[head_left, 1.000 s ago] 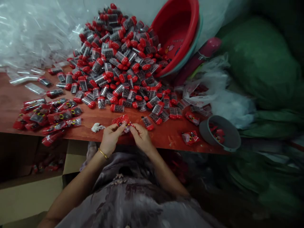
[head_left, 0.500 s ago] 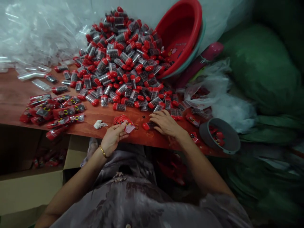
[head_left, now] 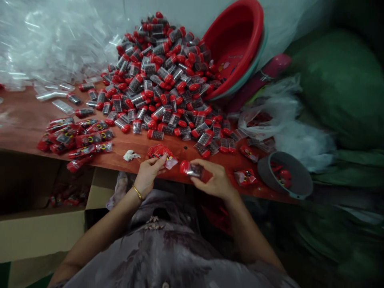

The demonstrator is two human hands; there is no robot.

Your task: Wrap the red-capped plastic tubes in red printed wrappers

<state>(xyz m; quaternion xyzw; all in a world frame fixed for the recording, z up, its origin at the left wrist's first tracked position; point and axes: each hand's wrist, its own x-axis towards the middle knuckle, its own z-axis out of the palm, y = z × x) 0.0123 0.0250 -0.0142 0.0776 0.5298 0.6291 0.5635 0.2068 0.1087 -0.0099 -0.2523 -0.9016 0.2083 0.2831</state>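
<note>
Tabletop [head_left: 18,132], reddish, runs across in front of the person, with a bulging green sack [head_left: 336,88] off to the right. Clear plastic sleeves [head_left: 69,44] lie in a great drift at the back left. Beside them rises a heap of red-capped tubes [head_left: 162,80], clear-walled with dark contents, spreading toward the front. An open cardboard box [head_left: 42,232] sits below the table's left side, red packets inside. A red basin [head_left: 237,48] leans on its side at the heap's right, a pale teal rim showing behind it. Next come a crumpled translucent bag [head_left: 279,120], a magenta flask [head_left: 270,74] lying aslant and a grey pot [head_left: 267,176] holding red pieces. Filled packets [head_left: 63,138] are piled at the left front.

The right hand [head_left: 217,180] grips one red-capped tube [head_left: 192,169] by its dark end between thumb and fingers, over the table's front edge, cap toward the other hand. The left hand [head_left: 148,176], below a gold bracelet [head_left: 137,192], pinches the near side of a red printed packet [head_left: 162,154] at the tabletop. A white scrap [head_left: 131,155] lies just left of that packet.
</note>
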